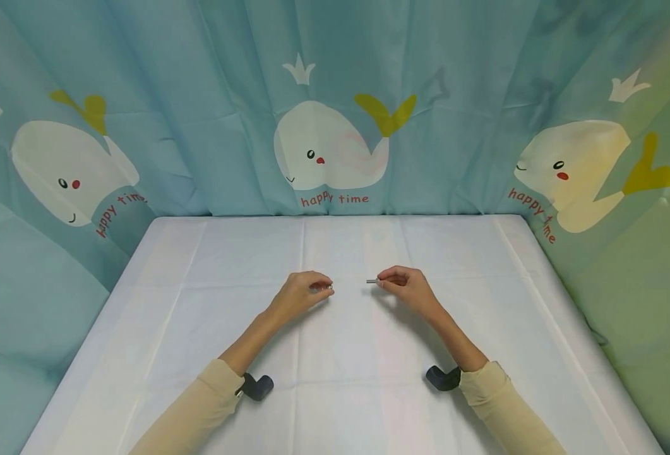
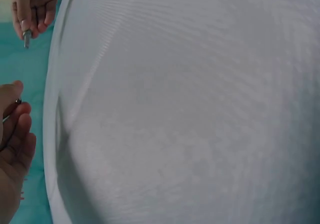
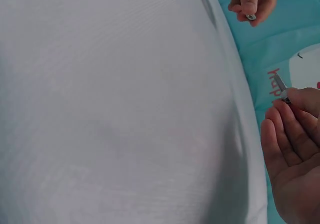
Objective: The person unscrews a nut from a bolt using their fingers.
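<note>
In the head view my left hand (image 1: 297,296) is above the white-covered table, its thumb and fingertips pinching a small metal nut (image 3: 251,17). The fingers hide most of the nut. Across from it, my right hand (image 1: 414,292) holds a silver bolt (image 1: 371,281) by its head, between thumb and fingers. The bolt's threaded shank (image 3: 281,82) sticks out toward the left hand, roughly level in the head view. A short gap separates the nut from the bolt's tip. In the right wrist view the other right fingers are loosely extended beneath the bolt.
A white cloth (image 1: 335,354) with fold lines covers the table. Blue-green curtains (image 1: 221,158) printed with whales stand behind it and along both sides. Dark wrist-worn devices (image 1: 259,387) protrude inward near both sleeve cuffs.
</note>
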`<state>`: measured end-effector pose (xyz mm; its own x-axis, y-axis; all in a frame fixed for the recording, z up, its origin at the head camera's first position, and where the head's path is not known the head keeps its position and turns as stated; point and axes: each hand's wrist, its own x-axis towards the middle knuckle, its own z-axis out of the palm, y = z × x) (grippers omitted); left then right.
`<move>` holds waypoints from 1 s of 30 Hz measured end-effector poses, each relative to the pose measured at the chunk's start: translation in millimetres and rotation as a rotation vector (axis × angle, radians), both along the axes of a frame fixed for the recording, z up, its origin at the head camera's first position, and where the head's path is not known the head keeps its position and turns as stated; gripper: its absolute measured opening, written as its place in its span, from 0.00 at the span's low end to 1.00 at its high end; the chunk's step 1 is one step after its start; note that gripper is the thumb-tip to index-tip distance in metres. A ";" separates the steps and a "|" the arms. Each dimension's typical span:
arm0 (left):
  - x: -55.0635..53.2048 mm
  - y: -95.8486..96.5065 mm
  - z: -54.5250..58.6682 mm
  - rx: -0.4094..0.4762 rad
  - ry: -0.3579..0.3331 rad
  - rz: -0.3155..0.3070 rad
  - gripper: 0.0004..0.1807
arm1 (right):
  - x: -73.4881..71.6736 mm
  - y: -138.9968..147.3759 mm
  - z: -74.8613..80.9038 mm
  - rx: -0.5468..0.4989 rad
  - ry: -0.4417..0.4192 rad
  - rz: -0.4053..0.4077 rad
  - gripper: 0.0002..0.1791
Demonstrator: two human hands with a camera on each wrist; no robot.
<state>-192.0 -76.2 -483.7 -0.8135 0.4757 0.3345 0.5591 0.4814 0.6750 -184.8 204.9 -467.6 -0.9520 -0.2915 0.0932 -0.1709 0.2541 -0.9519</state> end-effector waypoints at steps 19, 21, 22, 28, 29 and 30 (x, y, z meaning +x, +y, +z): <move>-7.4 3.4 -18.4 -0.104 -0.101 0.057 0.07 | -12.1 3.6 -38.2 0.211 0.011 -0.029 0.07; -7.9 3.9 -19.1 -0.104 -0.101 0.058 0.06 | -12.6 2.9 -38.8 0.230 0.026 -0.020 0.07; -8.2 4.2 -19.4 -0.108 -0.105 0.059 0.07 | -12.6 2.3 -38.7 0.239 0.031 -0.018 0.07; -8.9 6.0 -20.3 -0.119 -0.127 0.073 0.07 | -13.0 -2.2 -36.5 0.290 0.048 -0.024 0.06; -8.9 6.4 -20.3 -0.119 -0.130 0.075 0.07 | -13.0 -3.0 -35.8 0.296 0.049 -0.026 0.06; -8.8 6.7 -20.3 -0.118 -0.132 0.076 0.07 | -12.9 -3.9 -34.9 0.302 0.052 -0.026 0.06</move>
<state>-200.7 -69.5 -503.9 -0.8817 0.4408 0.1681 0.4285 0.5992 0.6762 -197.7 200.9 -502.5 -0.9559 -0.2887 0.0544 -0.2068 0.5296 -0.8227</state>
